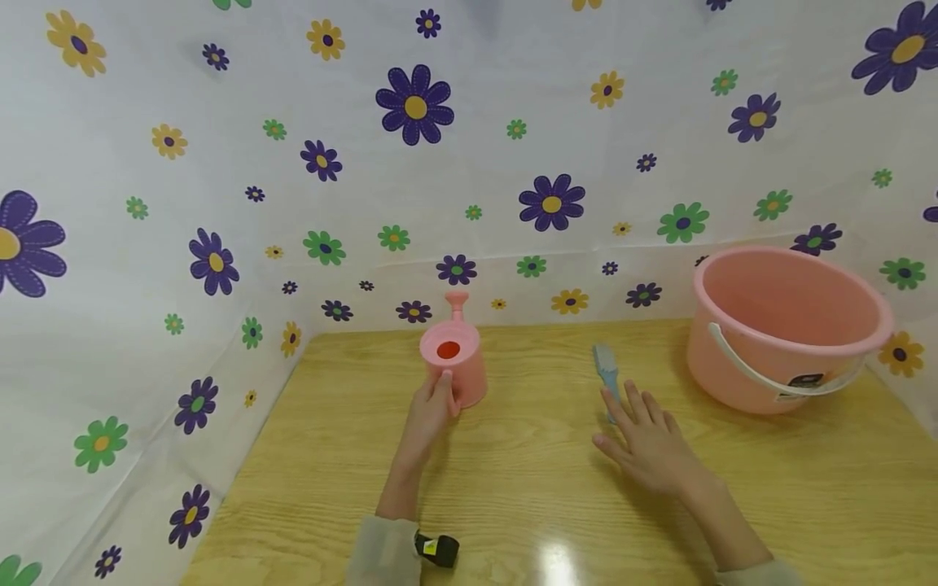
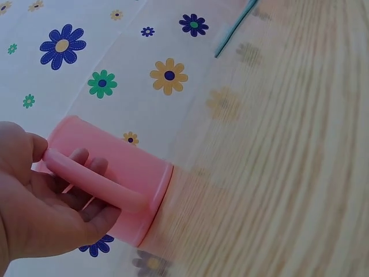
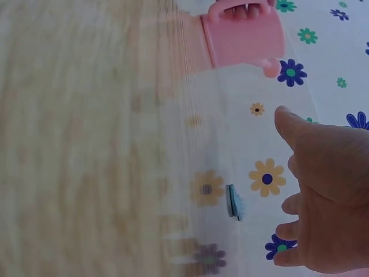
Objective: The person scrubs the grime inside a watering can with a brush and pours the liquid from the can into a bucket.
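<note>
A pink watering can [image 1: 471, 376] stands upright on the wooden table, its spout pointing away toward the back. My left hand [image 1: 427, 419] holds its handle, with the thumb on top and the fingers curled round it in the left wrist view, where the handle [image 2: 92, 180] shows clearly. To the right lies a light blue brush [image 1: 605, 362], bristle end away from me. Over its near end my right hand [image 1: 655, 450] is spread, fingers extended, with nothing in it. The right wrist view shows that hand [image 3: 334, 199] apart from the brush [image 3: 233, 202].
A large pink bucket [image 1: 721, 370] with a white handle [image 1: 751, 370] stands at the right rear of the table [image 1: 513, 480]. A white cloth [image 1: 484, 146] printed with flowers hangs behind the table and along its left side. A black strap is at the left wrist.
</note>
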Demonstrator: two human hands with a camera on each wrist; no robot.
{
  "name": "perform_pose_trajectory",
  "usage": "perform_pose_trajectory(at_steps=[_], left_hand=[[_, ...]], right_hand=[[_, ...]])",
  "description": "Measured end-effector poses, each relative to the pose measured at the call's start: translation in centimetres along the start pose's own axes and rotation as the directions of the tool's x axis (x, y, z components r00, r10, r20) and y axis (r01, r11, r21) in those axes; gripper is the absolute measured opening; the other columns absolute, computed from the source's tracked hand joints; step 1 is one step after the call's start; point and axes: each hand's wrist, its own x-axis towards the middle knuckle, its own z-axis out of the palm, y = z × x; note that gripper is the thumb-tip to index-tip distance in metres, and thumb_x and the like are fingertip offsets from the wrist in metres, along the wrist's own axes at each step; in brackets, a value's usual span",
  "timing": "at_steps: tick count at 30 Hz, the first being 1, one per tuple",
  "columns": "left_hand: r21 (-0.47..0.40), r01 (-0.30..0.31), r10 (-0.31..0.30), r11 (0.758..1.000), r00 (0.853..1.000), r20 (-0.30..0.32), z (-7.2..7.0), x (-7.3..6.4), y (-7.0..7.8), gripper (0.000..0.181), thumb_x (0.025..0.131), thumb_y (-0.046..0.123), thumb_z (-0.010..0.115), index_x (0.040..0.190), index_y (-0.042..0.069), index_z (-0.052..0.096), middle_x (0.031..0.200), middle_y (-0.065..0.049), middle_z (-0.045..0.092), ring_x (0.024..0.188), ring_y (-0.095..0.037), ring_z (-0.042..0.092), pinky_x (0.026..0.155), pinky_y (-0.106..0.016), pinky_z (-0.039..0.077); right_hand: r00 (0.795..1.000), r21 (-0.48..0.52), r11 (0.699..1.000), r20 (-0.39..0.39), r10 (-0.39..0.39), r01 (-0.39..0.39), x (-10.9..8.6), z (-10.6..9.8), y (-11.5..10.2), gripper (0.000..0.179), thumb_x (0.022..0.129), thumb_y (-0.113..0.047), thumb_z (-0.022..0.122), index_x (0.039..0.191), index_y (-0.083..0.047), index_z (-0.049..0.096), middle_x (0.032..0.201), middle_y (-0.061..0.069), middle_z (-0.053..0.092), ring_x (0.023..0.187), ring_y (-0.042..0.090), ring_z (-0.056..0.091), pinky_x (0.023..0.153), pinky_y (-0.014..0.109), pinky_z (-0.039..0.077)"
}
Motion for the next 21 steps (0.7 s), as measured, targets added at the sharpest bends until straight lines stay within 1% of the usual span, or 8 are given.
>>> perform_pose_trajectory(at_steps=[5,9,10,12,16,18,19,21], left_hand=[[-0.047,0.002,-0.003,0.999,1.0,-0.024,0.4,0.3,-0.1,0.043,0.107,0.038,0.039,0.124,0.004,0.06,0.117,-0.014,0.063,0.109,-0.027,0.058,0.098,-0.042,0.048],[-0.086,-0.012,0.011,0.996,1.0,-0.015,0.7,0.5,-0.3,0.042,0.107,0.037,0.038,0.116,0.002,0.06,0.112,-0.013,0.063,0.108,-0.027,0.06,0.096,-0.043,0.049],[-0.094,-0.014,0.012,0.995,1.0,-0.016,0.7,0.6,-0.3,0.041,0.107,0.036,0.038,0.113,0.001,0.059,0.108,-0.014,0.063,0.106,-0.028,0.06,0.095,-0.042,0.049],[-0.093,-0.014,0.012,0.996,1.0,-0.017,0.7,0.7,-0.4,0.04,0.107,0.036,0.037,0.112,0.001,0.057,0.1,-0.013,0.06,0.101,-0.029,0.059,0.092,-0.042,0.048],[-0.078,0.002,-0.002,0.997,1.0,-0.005,0.7,0.7,-0.3,0.04,0.107,0.037,0.033,0.125,0.005,0.05,0.097,-0.012,0.053,0.093,-0.028,0.052,0.084,-0.039,0.045],[-0.075,-0.001,0.001,0.997,1.0,-0.005,0.7,0.7,-0.3,0.039,0.107,0.036,0.032,0.129,0.006,0.047,0.096,-0.008,0.05,0.088,-0.025,0.049,0.08,-0.036,0.043],[-0.074,-0.007,0.006,0.997,1.0,-0.007,0.8,0.7,-0.3,0.038,0.108,0.034,0.031,0.126,0.005,0.047,0.096,-0.007,0.049,0.087,-0.023,0.049,0.079,-0.035,0.042],[-0.085,-0.024,0.022,0.996,1.0,-0.022,1.0,0.9,-0.3,0.032,0.108,0.031,0.031,0.112,0.005,0.048,0.087,-0.005,0.046,0.08,-0.021,0.046,0.074,-0.034,0.041]], right_hand=[[1.0,0.011,1.0,0.014,-0.002,0.002,0.3,0.0,0.0,0.071,0.104,-0.049,0.043,0.157,-0.007,0.023,0.159,0.032,0.011,0.141,0.058,0.016,0.104,0.076,0.02],[1.0,0.025,1.0,0.016,0.002,-0.002,0.6,-0.1,0.1,0.071,0.104,-0.049,0.043,0.157,-0.006,0.023,0.159,0.032,0.012,0.141,0.058,0.017,0.103,0.076,0.022],[1.0,0.032,0.999,0.017,0.002,-0.003,0.7,-0.2,0.1,0.071,0.104,-0.049,0.043,0.157,-0.006,0.022,0.159,0.032,0.012,0.141,0.058,0.018,0.103,0.076,0.022],[1.0,0.051,0.999,0.022,0.003,-0.004,0.9,-0.2,0.1,0.072,0.104,-0.049,0.042,0.157,-0.006,0.022,0.159,0.032,0.012,0.14,0.059,0.018,0.103,0.075,0.024],[0.999,0.073,0.997,0.033,0.002,-0.004,1.2,-0.3,0.0,0.072,0.104,-0.05,0.042,0.157,-0.006,0.021,0.158,0.033,0.013,0.139,0.059,0.019,0.102,0.075,0.026],[0.999,0.076,0.997,0.034,0.004,-0.006,1.2,-0.3,-0.1,0.073,0.104,-0.05,0.042,0.157,-0.005,0.02,0.158,0.034,0.012,0.139,0.06,0.019,0.101,0.076,0.026],[0.999,0.079,0.997,0.034,0.005,-0.008,1.2,-0.3,-0.1,0.073,0.104,-0.049,0.042,0.157,-0.005,0.02,0.158,0.034,0.012,0.139,0.06,0.018,0.101,0.076,0.025],[0.999,0.091,0.996,0.037,0.012,-0.015,1.3,-0.3,0.0,0.073,0.104,-0.05,0.041,0.157,-0.005,0.018,0.158,0.034,0.011,0.14,0.06,0.017,0.102,0.076,0.024]])
